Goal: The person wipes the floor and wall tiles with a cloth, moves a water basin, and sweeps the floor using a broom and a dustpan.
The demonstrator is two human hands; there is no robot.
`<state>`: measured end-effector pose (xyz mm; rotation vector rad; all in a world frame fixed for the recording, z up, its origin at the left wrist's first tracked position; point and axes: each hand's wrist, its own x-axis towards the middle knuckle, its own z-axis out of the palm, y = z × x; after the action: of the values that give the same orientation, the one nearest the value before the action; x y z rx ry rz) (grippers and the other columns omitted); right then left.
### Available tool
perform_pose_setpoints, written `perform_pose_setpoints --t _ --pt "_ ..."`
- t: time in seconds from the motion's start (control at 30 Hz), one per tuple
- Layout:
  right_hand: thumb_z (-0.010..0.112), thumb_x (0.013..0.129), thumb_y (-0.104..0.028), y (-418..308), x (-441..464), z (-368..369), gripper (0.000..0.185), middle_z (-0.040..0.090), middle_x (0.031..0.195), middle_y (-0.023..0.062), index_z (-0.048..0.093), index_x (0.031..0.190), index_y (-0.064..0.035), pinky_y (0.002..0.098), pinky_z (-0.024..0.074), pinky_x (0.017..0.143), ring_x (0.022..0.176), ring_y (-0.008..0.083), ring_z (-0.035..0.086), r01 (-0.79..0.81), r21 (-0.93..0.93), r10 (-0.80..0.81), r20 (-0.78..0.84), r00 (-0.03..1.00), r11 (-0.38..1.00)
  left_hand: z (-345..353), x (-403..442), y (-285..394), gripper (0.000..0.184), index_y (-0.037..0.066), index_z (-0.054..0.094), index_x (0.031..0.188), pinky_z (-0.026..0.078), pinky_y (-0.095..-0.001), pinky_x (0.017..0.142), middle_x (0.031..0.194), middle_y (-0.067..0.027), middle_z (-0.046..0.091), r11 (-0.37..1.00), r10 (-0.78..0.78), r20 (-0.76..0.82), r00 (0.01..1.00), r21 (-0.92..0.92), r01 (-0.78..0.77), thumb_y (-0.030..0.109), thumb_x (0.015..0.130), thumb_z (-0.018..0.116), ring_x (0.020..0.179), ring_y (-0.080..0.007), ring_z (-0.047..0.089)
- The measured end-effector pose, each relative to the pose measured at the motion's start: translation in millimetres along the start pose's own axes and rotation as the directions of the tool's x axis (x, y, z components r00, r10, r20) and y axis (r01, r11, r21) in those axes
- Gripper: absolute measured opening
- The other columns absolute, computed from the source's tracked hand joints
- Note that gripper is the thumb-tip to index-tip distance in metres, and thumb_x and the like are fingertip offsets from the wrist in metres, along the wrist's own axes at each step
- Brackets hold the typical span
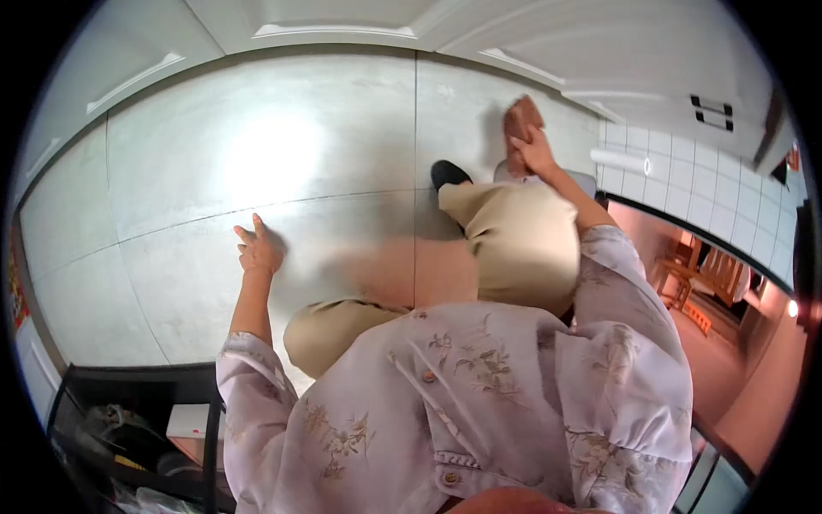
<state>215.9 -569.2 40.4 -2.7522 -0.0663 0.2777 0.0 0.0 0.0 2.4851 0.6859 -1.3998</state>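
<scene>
On the pale tiled floor (188, 180), my left hand (259, 249) rests at the centre-left with its fingers spread and nothing in it. My right hand (535, 152), at the upper right, grips a reddish-brown cloth (521, 124) near the floor by the cabinets. The cloth is slightly blurred, and part of it is hidden by my fingers. Beneath it and my wrist is a grey object (585, 182) that I cannot make out.
White cabinet doors (325, 21) line the far edge. A black shoe (448, 174) shows beside my bent knees. At the lower left stands a black rack (141, 377) holding several items. White wall tiles (685, 171) and a doorway with wooden furniture (723, 274) are at the right.
</scene>
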Motion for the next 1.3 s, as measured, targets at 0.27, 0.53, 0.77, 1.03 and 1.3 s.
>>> perform_pose_setpoints --t 0.27,0.53,0.77,1.03,1.3 --pt "0.065 0.073 -0.029 72 -60 -87 0.052 0.062 0.097 0.0283 0.056 0.113 0.0032 0.041 0.0462 0.084 0.096 0.0402 0.059 -0.472 -0.072 0.457 -0.158 0.875 0.879 -9 -15 17 0.075 0.015 0.01 0.145 0.034 -0.0462 0.102 0.146 -0.0299 0.007 0.998 -0.028 -0.069 0.997 -0.064 0.023 0.023 0.08 0.047 0.125 -0.0513 0.03" --pt "0.062 0.075 -0.038 233 22 -74 0.065 0.048 0.123 0.0311 0.048 0.125 0.0002 0.0423 0.0364 0.1 0.115 0.0442 0.045 -0.645 -0.003 0.643 -0.072 0.763 0.764 -13 14 -26 0.093 0.002 0.017 0.142 0.037 -0.0377 0.1 0.132 -0.0273 0.041 0.978 0.13 -0.159 0.979 -0.141 -0.153 0.027 0.071 0.073 0.121 -0.0363 0.044" --pt "0.06 0.076 -0.045 339 92 -90 0.073 0.046 0.128 0.0256 0.041 0.133 -0.0036 0.0399 0.0353 0.102 0.119 0.0397 0.044 -0.752 -0.038 0.751 -0.039 0.659 0.658 -123 -19 120 0.08 0.007 0.023 0.142 0.029 -0.0411 0.104 0.14 -0.0243 0.033 0.698 -0.025 -0.468 0.883 -0.641 -0.32 0.041 0.082 0.063 0.13 -0.0336 0.033" --pt "0.055 0.08 -0.047 409 123 -104 0.064 0.053 0.125 0.0162 0.047 0.13 -0.0073 0.0378 0.0383 0.098 0.117 0.031 0.049 -0.717 -0.246 0.737 -0.013 0.676 0.653 -181 -77 248 0.083 0.01 0.017 0.144 0.026 -0.0449 0.106 0.143 -0.0184 0.031 0.434 0.12 -0.401 0.908 -0.802 -0.411 0.049 0.083 0.057 0.13 -0.0354 0.032" --pt "0.048 0.081 -0.056 441 144 -92 0.071 0.046 0.135 0.0099 0.035 0.139 -0.0177 0.0408 0.0379 0.099 0.122 0.031 0.044 -0.609 -0.39 0.638 -0.066 0.767 0.691 -208 -93 264 0.072 0.008 0.014 0.144 0.027 -0.0417 0.108 0.146 -0.0144 0.026 0.337 0.112 -0.518 0.848 -0.783 -0.522 0.044 0.092 0.047 0.131 -0.0307 0.031"
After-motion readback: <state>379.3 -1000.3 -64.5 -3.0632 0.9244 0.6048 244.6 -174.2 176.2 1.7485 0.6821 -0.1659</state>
